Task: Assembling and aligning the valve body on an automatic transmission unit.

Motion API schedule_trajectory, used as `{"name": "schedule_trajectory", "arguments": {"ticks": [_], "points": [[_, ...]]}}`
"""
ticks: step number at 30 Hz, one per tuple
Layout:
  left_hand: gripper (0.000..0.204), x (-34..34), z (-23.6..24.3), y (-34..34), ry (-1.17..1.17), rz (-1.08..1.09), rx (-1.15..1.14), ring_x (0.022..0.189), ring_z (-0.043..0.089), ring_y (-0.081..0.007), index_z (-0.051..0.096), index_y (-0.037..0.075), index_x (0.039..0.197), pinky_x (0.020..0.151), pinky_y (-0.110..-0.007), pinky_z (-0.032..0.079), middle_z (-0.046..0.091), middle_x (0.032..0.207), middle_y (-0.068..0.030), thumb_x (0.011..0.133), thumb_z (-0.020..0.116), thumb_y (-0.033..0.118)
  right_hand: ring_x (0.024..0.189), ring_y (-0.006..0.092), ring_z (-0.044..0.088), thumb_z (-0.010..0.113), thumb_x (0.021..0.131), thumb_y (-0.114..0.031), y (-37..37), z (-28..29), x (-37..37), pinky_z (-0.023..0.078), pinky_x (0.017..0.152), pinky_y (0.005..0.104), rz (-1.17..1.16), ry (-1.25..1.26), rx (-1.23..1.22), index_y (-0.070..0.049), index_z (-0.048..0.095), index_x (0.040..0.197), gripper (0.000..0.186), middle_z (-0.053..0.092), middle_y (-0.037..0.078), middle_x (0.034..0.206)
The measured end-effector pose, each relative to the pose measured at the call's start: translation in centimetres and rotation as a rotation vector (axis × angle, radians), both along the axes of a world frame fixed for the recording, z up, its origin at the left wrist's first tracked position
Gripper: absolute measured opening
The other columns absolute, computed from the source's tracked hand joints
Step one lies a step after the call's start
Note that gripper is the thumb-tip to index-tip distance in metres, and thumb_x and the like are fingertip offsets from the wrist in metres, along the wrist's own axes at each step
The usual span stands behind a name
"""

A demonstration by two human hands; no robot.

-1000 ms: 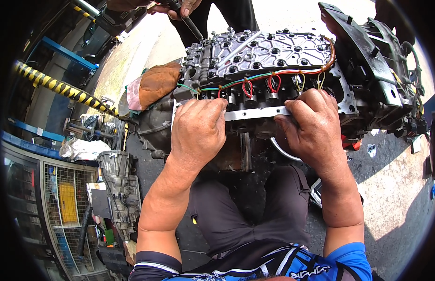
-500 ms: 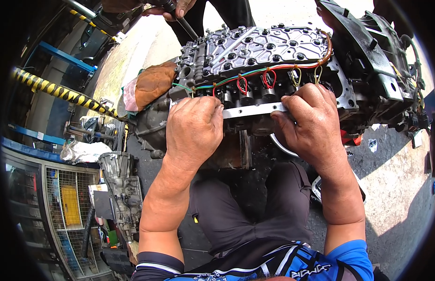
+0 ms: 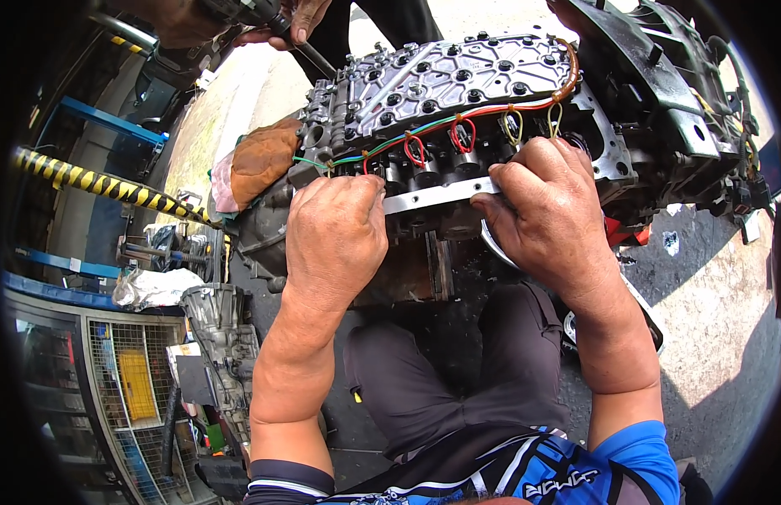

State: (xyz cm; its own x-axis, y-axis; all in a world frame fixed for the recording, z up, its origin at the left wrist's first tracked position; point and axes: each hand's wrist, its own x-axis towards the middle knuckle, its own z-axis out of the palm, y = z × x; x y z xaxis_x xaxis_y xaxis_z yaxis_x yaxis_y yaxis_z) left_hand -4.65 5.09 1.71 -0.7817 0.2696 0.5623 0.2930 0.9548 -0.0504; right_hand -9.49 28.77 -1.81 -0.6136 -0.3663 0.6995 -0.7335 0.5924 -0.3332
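A large automatic transmission lies in front of me, its grey metal valve body (image 3: 454, 80) facing up. My left hand (image 3: 336, 240) is closed over the left part of the casing's near flange (image 3: 441, 197), a pale machined strip with bolt holes. Farther right, my right hand (image 3: 552, 206) grips the same flange, thumb below and fingers curled over the top. Both hands' fingertips are partly hidden. Between the flange and the valve body runs a wiring harness (image 3: 424, 132) with red, yellow, green and blue wires looping down to round black solenoids (image 3: 464, 160).
Across the transmission, a co-worker's hand (image 3: 304, 18) holds a black tool (image 3: 313, 57) down at its far left corner. A brown cloth (image 3: 264, 162) lies at the left end. Another gearbox (image 3: 222, 332) stands left on the floor, near a striped yellow-black bar (image 3: 113, 192).
The transmission appears slightly farther left and higher in the picture, and my hands shift with it. Both keep their hold on the flange. The co-worker's tool stays at the far left corner.
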Motion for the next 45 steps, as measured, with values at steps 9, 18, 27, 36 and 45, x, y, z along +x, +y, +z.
{"name": "schedule_trajectory", "arguments": {"ticks": [9,18,27,36,45], "points": [[0.014,-0.29,-0.68,-0.53,0.043,-0.067,-0.033,0.075,0.064,-0.0294,0.069,0.005,0.092,0.070,-0.041,0.049,0.068,0.080,-0.0089,0.079,0.071,0.002,0.079,0.0296,0.056,0.084,0.069,-0.017,0.17,0.17,-0.01,0.043,0.075,0.0424,0.010,0.020,-0.002,-0.006,0.067,0.085,0.026,0.056,0.007,0.081],[0.011,-0.26,-0.76,-0.08,0.049,-0.020,0.006,0.075,0.065,-0.0324,0.068,0.005,0.090,0.070,-0.042,0.051,0.069,0.081,-0.0113,0.080,0.073,0.004,0.080,0.0290,0.056,0.083,0.070,-0.017,0.18,0.10,-0.03,0.043,0.075,0.0422,0.009,0.024,0.008,-0.006,0.067,0.085,0.024,0.055,0.007,0.081],[0.012,-0.37,-0.92,-0.26,0.029,0.003,0.120,0.069,0.064,-0.0349,0.063,0.005,0.085,0.067,-0.044,0.050,0.065,0.072,-0.0128,0.081,0.074,0.006,0.084,0.0305,0.056,0.081,0.073,-0.020,-0.08,-0.12,0.07,0.043,0.075,0.0434,0.009,-0.009,0.005,-0.009,0.058,0.073,0.026,0.052,0.008,0.084],[0.012,-0.41,-0.65,-0.14,0.004,0.040,0.146,0.069,0.065,-0.0361,0.063,0.005,0.085,0.066,-0.045,0.051,0.066,0.072,-0.0133,0.081,0.074,0.006,0.083,0.0302,0.055,0.081,0.073,-0.020,-0.14,0.07,0.08,0.042,0.074,0.0436,0.016,-0.026,0.008,-0.009,0.058,0.073,0.026,0.051,0.008,0.083],[0.012,-0.46,-0.49,0.17,0.018,0.051,0.118,0.070,0.065,-0.0371,0.061,0.005,0.083,0.067,-0.045,0.050,0.066,0.072,-0.0143,0.081,0.073,0.006,0.084,0.0297,0.055,0.082,0.072,-0.019,-0.07,0.15,0.08,0.042,0.075,0.0432,0.011,-0.008,0.010,-0.008,0.058,0.073,0.026,0.051,0.008,0.083]]}}
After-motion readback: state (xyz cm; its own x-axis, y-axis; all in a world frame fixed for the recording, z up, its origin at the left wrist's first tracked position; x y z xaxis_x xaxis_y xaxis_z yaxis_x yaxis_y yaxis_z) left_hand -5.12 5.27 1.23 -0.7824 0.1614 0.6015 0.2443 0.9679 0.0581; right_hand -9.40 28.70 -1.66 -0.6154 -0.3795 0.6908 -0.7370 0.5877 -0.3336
